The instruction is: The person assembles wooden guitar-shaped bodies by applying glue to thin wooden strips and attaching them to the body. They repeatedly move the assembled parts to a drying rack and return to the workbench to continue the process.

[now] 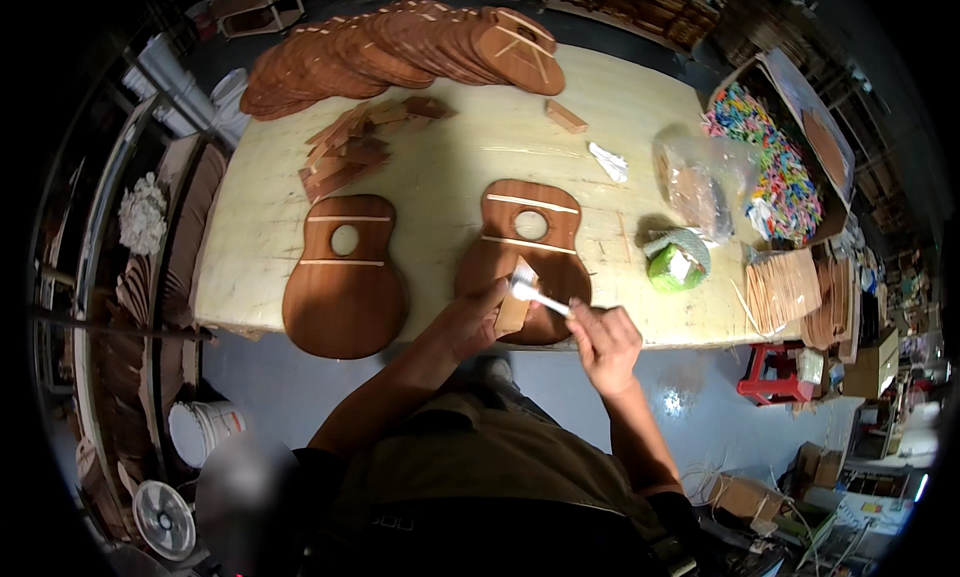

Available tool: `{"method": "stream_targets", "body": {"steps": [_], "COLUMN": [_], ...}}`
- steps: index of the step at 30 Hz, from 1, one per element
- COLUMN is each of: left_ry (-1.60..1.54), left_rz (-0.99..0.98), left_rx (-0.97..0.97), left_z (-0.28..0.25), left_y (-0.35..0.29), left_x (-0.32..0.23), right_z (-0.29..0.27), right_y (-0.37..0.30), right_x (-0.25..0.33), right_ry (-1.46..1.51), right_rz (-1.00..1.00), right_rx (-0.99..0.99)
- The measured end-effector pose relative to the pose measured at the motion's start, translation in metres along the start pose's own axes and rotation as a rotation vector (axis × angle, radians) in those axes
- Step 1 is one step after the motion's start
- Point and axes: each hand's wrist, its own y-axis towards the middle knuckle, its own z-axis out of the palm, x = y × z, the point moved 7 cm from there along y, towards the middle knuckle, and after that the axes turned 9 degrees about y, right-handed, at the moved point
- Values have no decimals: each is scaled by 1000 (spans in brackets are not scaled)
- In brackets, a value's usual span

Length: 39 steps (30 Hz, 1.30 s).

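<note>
Pale table [640,89] | left hand [472,322] gripping wood piece [512,315] | right hand [607,343] grasping white tool [548,302] | garment lettering [392,524], small

1. Both guitar-shaped panels [345,307]: warm reddish brown, two cream stripes across each.
2. Brush [548,301]: plain white.
3. Little wood piece [512,317]: honey tan.
4. Bench [635,312]: pale creamy yellow, kinda streaky with darker marks.
5. Tub [668,271]: loud lime green.
6. Stool [768,385]: straight-up red.
</note>
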Motion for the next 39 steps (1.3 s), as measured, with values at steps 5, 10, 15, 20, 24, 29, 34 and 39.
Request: {"method": "stream_targets", "body": {"steps": [5,10,15,20,24,29,34,39], "left_ry": [210,1141,1820,1767,1875,2020,2060,2098], "left_rz": [22,400,692,654,509,488,469,453], "left_rx": [-302,-436,-519,-709,-828,-753,-739,-745], "left_z": [-48,-74,-78,-133,-169,-180,-186,-187], "left_y": [-39,-101,-171,-220,-238,-227,-223,-221], "left_x": [-28,-71,-93,-106,-108,-92,-86,-81], "right_z": [43,148,230,306,353,360,356,352], "right_y": [3,5,10,2,7,17,22,25], "right_x": [32,20,75,91,88,91,92,96], "right_ry": [295,1062,1169,1164,1024,801,566,453], "right_rz": [13,1000,1039,993,1064,1002,867,760], "right_rx": [35,245,757,657,541,530,503,491]}}
